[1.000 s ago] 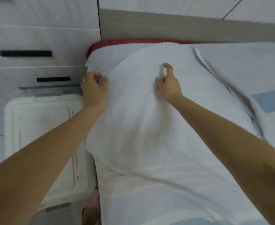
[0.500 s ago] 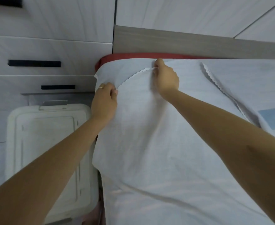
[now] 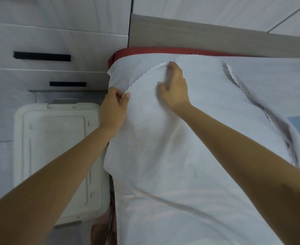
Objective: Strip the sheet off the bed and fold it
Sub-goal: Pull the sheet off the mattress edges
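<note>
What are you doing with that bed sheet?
A person is starting to pull off the white sheet. The left hand pinches its scalloped edge at the side, while the right hand lies flat on it, fingertips at that edge. The sheet is not off yet; only a strip of red mattress shows below the headboard.

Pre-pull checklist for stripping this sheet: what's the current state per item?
1. Left hand pinching the sheet edge: ok.
2. Right hand gripping the edge: cannot tell, blurred; a fingertip reaches it.
3. Sheet lifted off the bed: not ok, it lies flat.
4. Neighbouring cloth clear of the sheet: cannot tell, they meet in a fold.
5. Box beside the bed shut: ok.
</note>
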A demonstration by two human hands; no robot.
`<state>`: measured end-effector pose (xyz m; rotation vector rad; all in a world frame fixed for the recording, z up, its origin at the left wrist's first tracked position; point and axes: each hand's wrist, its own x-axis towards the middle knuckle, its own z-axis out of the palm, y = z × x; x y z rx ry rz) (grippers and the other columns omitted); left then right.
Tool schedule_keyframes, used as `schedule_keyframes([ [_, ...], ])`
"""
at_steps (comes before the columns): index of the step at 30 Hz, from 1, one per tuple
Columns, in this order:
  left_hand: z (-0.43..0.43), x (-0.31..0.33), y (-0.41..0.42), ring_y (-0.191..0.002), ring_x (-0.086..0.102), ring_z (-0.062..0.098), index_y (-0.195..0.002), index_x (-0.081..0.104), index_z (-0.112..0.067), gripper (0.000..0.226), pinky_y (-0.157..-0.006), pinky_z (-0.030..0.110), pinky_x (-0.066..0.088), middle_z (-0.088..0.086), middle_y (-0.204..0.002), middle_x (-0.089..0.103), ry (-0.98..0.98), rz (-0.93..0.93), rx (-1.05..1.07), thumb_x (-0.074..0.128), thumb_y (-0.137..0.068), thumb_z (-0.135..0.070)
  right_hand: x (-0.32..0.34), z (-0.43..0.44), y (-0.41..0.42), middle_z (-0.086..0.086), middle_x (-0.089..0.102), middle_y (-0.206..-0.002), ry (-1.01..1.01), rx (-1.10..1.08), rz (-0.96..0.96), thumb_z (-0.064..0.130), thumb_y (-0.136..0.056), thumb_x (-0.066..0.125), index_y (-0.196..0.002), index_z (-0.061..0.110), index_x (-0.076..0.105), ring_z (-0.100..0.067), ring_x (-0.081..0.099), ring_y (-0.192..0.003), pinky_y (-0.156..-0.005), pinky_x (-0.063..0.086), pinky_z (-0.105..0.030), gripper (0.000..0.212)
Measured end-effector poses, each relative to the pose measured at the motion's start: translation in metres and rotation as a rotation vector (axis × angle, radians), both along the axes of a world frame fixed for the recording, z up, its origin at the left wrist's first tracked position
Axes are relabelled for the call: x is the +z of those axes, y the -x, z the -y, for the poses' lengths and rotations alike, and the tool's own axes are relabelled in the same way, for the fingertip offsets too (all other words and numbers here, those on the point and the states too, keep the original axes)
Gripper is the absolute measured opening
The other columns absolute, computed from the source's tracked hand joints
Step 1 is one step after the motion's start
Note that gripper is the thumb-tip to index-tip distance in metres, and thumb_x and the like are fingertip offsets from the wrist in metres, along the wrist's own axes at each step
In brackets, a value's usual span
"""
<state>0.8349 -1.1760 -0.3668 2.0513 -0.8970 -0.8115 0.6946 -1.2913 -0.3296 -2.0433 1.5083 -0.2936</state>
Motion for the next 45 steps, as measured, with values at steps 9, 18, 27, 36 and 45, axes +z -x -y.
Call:
schedule_keyframes([
  [9, -0.108, -0.025, 0.03, -0.071, 0.051, 0.008, -0.074, 0.046, -0.02, 0.024, -0.064, 0.008, 0.04, -0.001, -0.078, 0.053, -0.149, -0.474, 0.167, 0.052, -0.095, -0.031, -0.017, -0.106, 0.026, 0.004, -0.01, -0.159, -0.011, 0.555, -0.496, 0.036, -0.101, 0.025, -0.149, 0.037, -0.001, -0.028, -0.008, -0.146, -0.111, -0.002, -0.06, 0.055],
  [18, -0.166, -0.032, 0.053, -0.109, 0.062, 0.02, -0.124, 0.056, -0.008, 0.035, -0.083, 0.026, 0.052, 0.007, -0.119, 0.065, -0.195, -1.181, 0.434, 0.054, -0.093, -0.023, -0.019, -0.106, 0.01, 0.006, -0.02, -0.157, -0.064, 0.511, -0.608, 0.032, -0.101, 0.022, -0.147, 0.039, -0.013, -0.031, -0.012, -0.145, -0.107, -0.002, -0.068, 0.058],
  [27, -0.187, -0.007, 0.037, -0.087, 0.07, 0.011, -0.115, 0.061, -0.007, 0.026, -0.074, 0.023, 0.055, -0.002, -0.096, 0.073, -0.159, -1.007, 0.332, 0.055, -0.093, -0.02, 0.005, -0.18, 0.006, -0.013, 0.048, -0.133, 0.18, 0.177, -0.106, 0.01, -0.083, 0.048, -0.132, 0.01, 0.048, -0.027, 0.046, -0.122, -0.101, 0.037, -0.038, 0.049],
  [36, -0.238, 0.01, 0.056, -0.066, 0.068, 0.003, -0.114, 0.058, -0.007, 0.022, -0.058, 0.018, 0.054, -0.009, -0.077, 0.072, -0.272, -0.976, 0.243, 0.051, -0.095, -0.016, -0.002, -0.393, 0.132, -0.004, 0.059, -0.1, -0.084, 0.397, -0.404, 0.061, -0.08, 0.044, -0.106, 0.016, 0.051, -0.023, 0.056, -0.086, -0.077, 0.04, -0.03, 0.053],
  [45, -0.341, 0.012, 0.11, -0.097, 0.066, 0.027, -0.115, 0.062, -0.008, 0.027, -0.09, 0.048, 0.051, 0.011, -0.108, 0.068, -0.314, -0.95, 0.244, 0.059, -0.091, -0.02, 0.014, -0.446, 0.143, -0.005, 0.058, -0.063, -0.107, 0.278, -0.525, 0.008, -0.056, 0.084, -0.062, 0.011, 0.057, -0.023, 0.059, -0.053, -0.045, 0.038, -0.023, 0.027],
])
